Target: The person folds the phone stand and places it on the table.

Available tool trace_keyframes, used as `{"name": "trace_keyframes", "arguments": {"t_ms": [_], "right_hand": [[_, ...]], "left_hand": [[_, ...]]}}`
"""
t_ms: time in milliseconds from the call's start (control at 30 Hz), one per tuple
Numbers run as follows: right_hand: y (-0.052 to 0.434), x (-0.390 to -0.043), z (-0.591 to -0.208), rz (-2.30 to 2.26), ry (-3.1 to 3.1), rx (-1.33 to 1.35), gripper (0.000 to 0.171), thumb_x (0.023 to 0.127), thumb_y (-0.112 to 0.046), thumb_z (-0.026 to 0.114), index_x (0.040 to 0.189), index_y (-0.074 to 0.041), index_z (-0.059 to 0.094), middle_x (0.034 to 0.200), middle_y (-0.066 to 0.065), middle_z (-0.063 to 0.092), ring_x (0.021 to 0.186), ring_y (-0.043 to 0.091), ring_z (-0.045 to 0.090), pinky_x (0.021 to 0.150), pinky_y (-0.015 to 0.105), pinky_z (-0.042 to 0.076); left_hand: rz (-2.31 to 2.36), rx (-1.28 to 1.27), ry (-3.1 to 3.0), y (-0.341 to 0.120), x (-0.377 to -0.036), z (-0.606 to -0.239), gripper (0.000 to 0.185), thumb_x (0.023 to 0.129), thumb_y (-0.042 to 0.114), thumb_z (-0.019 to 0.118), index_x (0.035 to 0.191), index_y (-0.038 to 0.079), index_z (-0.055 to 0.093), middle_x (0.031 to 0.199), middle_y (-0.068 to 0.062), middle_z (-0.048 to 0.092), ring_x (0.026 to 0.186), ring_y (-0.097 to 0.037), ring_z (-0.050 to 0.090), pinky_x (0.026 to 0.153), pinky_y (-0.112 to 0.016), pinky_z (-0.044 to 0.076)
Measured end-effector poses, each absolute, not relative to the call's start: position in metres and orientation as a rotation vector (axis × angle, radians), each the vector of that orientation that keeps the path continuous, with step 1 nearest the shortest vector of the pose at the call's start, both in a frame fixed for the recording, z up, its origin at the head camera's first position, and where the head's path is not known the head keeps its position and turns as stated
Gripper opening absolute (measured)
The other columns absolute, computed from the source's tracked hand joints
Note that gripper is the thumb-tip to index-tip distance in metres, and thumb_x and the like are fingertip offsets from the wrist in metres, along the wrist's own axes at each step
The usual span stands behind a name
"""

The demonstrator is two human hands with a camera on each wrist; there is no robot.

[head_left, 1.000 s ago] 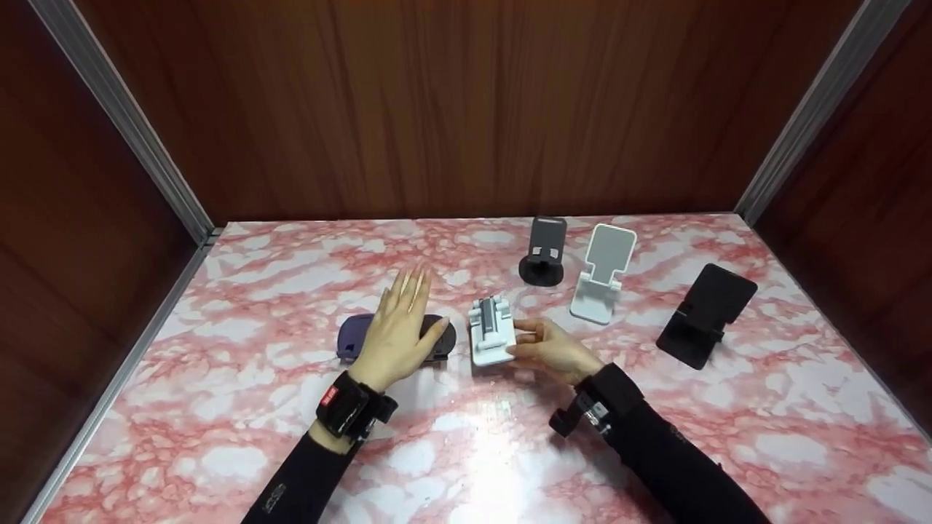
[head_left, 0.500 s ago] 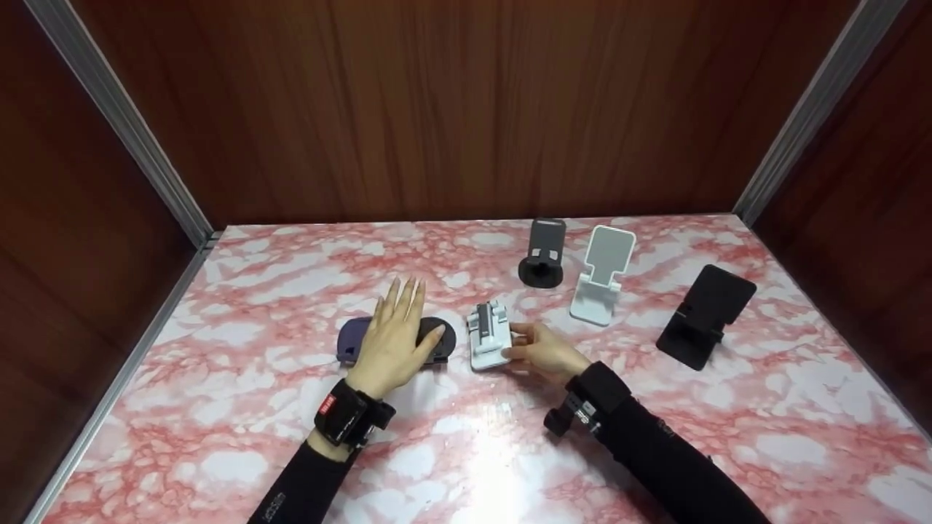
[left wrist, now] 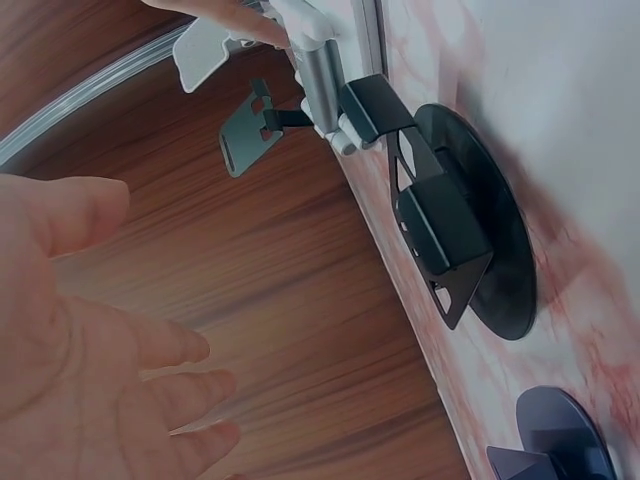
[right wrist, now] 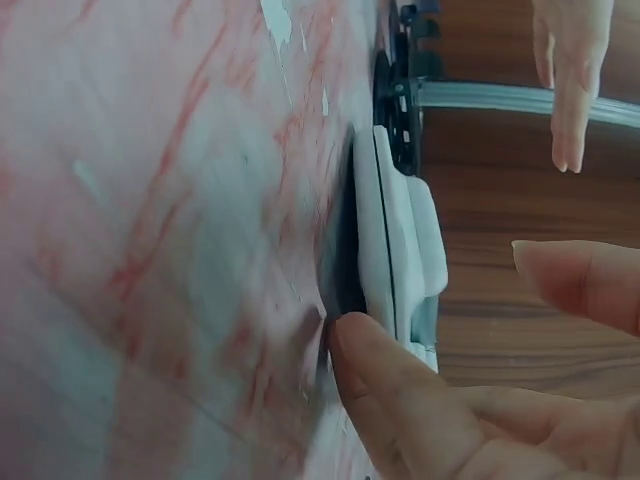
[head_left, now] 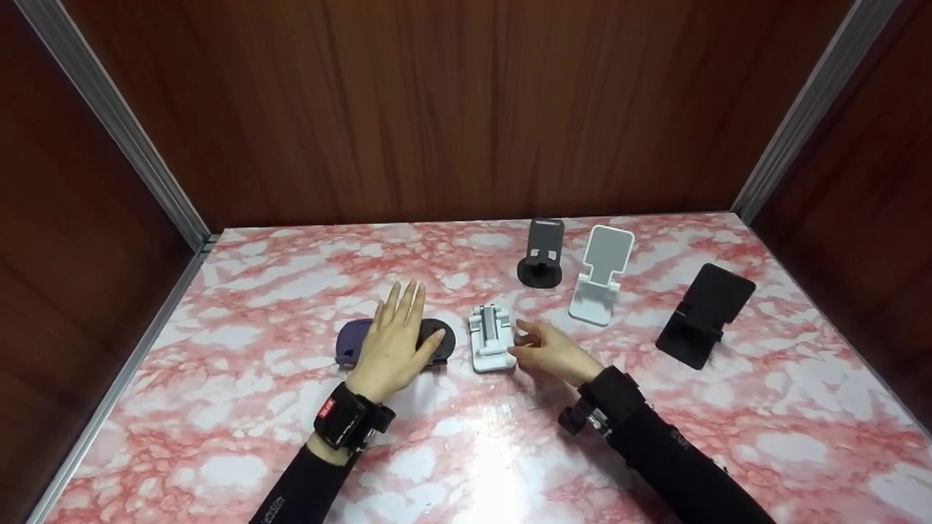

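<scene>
My left hand (head_left: 393, 346) is held out flat, fingers straight, above two folded phone stands. One is a purple phone stand (head_left: 352, 339), partly covered by the hand; the other is black with a round base (head_left: 444, 335). In the left wrist view a gap separates the palm from the black stand (left wrist: 510, 280). A white folded phone stand (head_left: 494, 362) lies on the table to their right. Beside its right edge is my right hand (head_left: 551, 353), thumb and fingers parted. From the right wrist view, a fingertip is at the white stand's (right wrist: 375, 230) edge while the thumb stays off it.
Three unfolded phone stands stand farther back and right: a dark grey one (head_left: 545, 244), a white one (head_left: 609, 255) and a black one (head_left: 713, 295). Wood-grain panels (head_left: 466, 109) enclose the marbled pink-and-white table (head_left: 255, 291) behind and at both sides.
The white folded stand has moved slightly nearer and turned straighter. My right hand's grip on it has loosened, with the fingers spreading. My left hand has shifted a little back toward me.
</scene>
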State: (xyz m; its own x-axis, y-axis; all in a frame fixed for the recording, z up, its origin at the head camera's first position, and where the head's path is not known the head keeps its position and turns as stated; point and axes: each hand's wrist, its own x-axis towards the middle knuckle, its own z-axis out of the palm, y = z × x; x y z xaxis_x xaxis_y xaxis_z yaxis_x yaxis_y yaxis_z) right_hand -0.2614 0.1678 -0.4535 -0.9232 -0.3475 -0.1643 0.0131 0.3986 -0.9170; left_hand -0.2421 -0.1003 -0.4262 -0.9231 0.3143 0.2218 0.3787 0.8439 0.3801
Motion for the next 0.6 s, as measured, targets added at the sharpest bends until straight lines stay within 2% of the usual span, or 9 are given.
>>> {"name": "trace_keyframes", "arguments": {"t_ms": [167, 267, 500, 600], "right_hand": [[0.175, -0.259, -0.450, -1.560, 2.277, -0.359, 0.068, 0.097, -0.009, 0.057, 0.151, 0.012, 0.021, 0.145, 0.037, 0.041, 0.135, 0.045, 0.044, 0.103, 0.039, 0.052], [0.178, -0.256, -0.445, -1.489, 2.352, -0.439, 0.070, 0.098, -0.012, 0.058, 0.152, 0.009, 0.021, 0.148, 0.036, 0.039, 0.135, 0.047, 0.043, 0.107, 0.047, 0.048], [0.181, -0.246, -0.427, -1.178, 2.769, -0.603, 0.068, 0.097, -0.017, 0.060, 0.151, 0.007, 0.027, 0.154, 0.030, 0.032, 0.142, 0.046, 0.033, 0.119, 0.057, 0.027], [0.181, -0.244, -0.422, -1.044, 2.934, -0.596, 0.069, 0.096, -0.018, 0.061, 0.152, 0.004, 0.027, 0.156, 0.028, 0.030, 0.145, 0.048, 0.027, 0.120, 0.060, 0.022]], "left_hand": [[-0.635, -0.551, -2.864, -0.099, -0.241, -0.427, 0.074, 0.102, 0.042, 0.047, 0.156, -0.001, 0.021, 0.165, -0.018, 0.016, 0.153, -0.039, 0.008, 0.125, -0.056, 0.008], [-0.626, -0.554, -2.864, -0.099, -0.240, -0.427, 0.073, 0.102, 0.042, 0.047, 0.155, -0.001, 0.022, 0.164, -0.018, 0.017, 0.153, -0.039, 0.008, 0.125, -0.056, 0.009], [-0.601, -0.545, -2.879, -0.097, -0.239, -0.426, 0.074, 0.102, 0.043, 0.047, 0.156, -0.001, 0.021, 0.164, -0.018, 0.017, 0.153, -0.038, 0.009, 0.125, -0.056, 0.009], [-0.582, -0.539, -2.889, -0.096, -0.238, -0.426, 0.074, 0.102, 0.045, 0.046, 0.156, 0.001, 0.021, 0.165, -0.017, 0.016, 0.154, -0.036, 0.008, 0.126, -0.054, 0.008]]}}
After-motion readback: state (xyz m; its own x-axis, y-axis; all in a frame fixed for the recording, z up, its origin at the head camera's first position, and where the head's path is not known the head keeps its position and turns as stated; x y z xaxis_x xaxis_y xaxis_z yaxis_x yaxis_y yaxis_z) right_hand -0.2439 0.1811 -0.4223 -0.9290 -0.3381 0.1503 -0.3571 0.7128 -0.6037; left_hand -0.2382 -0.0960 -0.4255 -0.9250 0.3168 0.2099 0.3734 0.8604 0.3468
